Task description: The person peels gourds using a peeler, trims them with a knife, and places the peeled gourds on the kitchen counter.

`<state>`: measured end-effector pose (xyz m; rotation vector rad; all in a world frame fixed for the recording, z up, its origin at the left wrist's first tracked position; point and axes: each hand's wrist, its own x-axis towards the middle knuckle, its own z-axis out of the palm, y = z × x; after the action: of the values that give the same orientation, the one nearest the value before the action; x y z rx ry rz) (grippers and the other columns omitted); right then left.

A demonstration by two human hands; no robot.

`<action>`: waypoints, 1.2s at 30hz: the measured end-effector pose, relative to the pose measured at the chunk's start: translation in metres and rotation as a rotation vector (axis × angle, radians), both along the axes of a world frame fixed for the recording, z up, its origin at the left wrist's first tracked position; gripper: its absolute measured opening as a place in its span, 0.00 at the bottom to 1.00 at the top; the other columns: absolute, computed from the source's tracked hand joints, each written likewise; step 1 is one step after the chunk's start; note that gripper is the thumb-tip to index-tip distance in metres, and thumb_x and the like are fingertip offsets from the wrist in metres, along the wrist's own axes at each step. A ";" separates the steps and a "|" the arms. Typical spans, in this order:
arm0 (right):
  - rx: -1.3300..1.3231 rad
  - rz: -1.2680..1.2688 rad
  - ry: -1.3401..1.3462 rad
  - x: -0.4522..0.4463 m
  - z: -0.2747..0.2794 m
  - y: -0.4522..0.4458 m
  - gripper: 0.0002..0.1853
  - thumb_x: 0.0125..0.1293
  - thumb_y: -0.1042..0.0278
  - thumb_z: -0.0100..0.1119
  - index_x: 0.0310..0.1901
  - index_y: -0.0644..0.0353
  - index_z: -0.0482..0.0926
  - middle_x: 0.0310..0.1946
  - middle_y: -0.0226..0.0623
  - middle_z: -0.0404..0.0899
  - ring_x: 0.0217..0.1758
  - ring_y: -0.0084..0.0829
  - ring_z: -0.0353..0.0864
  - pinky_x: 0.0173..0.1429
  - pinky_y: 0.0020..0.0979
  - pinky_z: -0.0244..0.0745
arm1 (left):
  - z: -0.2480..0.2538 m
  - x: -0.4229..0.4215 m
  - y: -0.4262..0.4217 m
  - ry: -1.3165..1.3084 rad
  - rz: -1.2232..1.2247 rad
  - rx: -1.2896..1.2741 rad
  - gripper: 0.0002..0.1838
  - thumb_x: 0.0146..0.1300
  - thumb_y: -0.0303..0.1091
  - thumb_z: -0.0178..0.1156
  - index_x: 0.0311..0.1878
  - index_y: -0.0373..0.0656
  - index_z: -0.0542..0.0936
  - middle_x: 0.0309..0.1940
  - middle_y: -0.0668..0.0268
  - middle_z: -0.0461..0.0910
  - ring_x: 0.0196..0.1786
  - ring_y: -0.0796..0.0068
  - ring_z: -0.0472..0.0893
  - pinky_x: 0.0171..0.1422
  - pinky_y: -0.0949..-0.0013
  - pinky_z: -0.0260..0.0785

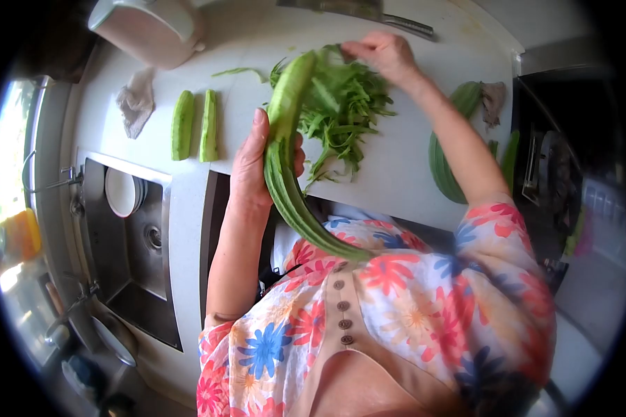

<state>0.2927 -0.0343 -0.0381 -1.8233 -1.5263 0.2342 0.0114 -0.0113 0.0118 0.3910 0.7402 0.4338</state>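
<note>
Left hand holds a long ridged gourd above the counter.
Its fingers wrap the middle; the right hand, at the far end near green peelings, has fingers drawn together, perhaps pinching something, but blur hides it.

Kitchen, likely home one: stainless-steel sink set in pale countertop, slim faucet at its edge, white plates inside basin; kitchen knife and heap of green vegetable peelings on counter; bright window beside sink.
</note>
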 end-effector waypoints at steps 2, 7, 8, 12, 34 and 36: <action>0.003 0.023 0.066 -0.024 0.008 -0.013 0.22 0.57 0.44 0.62 0.20 0.55 0.82 0.16 0.33 0.70 0.21 0.30 0.70 0.28 0.31 0.65 | -0.006 -0.001 0.004 0.070 -0.007 0.082 0.21 0.62 0.49 0.60 0.43 0.38 0.74 0.27 0.60 0.76 0.21 0.68 0.76 0.22 0.68 0.69; 0.121 0.109 0.162 -0.078 0.011 -0.028 0.22 0.56 0.48 0.65 0.18 0.59 0.77 0.15 0.32 0.65 0.20 0.28 0.65 0.26 0.32 0.60 | -0.016 -0.011 0.021 0.021 -0.035 0.032 0.18 0.63 0.47 0.58 0.43 0.39 0.76 0.28 0.61 0.77 0.24 0.68 0.78 0.24 0.70 0.69; 0.177 0.107 0.178 -0.085 0.005 -0.027 0.24 0.55 0.47 0.65 0.16 0.60 0.74 0.15 0.32 0.65 0.20 0.29 0.65 0.26 0.31 0.61 | -0.020 -0.011 0.023 -0.024 -0.033 0.043 0.19 0.65 0.48 0.55 0.44 0.39 0.76 0.28 0.60 0.78 0.25 0.67 0.77 0.25 0.71 0.67; 0.230 0.149 0.252 -0.105 0.007 -0.029 0.22 0.55 0.51 0.66 0.15 0.59 0.74 0.14 0.33 0.64 0.20 0.30 0.65 0.26 0.32 0.61 | -0.018 -0.002 0.023 -0.166 -0.068 -0.091 0.22 0.67 0.49 0.47 0.46 0.37 0.75 0.26 0.61 0.73 0.22 0.71 0.70 0.21 0.73 0.61; 0.309 0.225 -0.218 -0.074 0.020 -0.004 0.25 0.51 0.39 0.62 0.12 0.50 0.71 0.13 0.24 0.63 0.21 0.25 0.64 0.28 0.31 0.59 | 0.002 0.007 -0.006 0.019 -0.094 -0.164 0.25 0.68 0.54 0.47 0.48 0.39 0.73 0.21 0.66 0.68 0.18 0.76 0.65 0.18 0.74 0.53; 0.334 0.157 -0.283 -0.052 0.014 0.000 0.25 0.51 0.39 0.62 0.11 0.50 0.71 0.12 0.23 0.63 0.20 0.23 0.64 0.27 0.30 0.60 | -0.001 0.003 -0.009 -0.045 -0.123 -0.208 0.21 0.67 0.53 0.50 0.44 0.43 0.73 0.21 0.64 0.69 0.18 0.73 0.66 0.21 0.74 0.55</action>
<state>0.2402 -0.0341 -0.0237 -1.5195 -1.7829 -0.2053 0.0148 -0.0204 0.0111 0.2290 0.7056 0.2461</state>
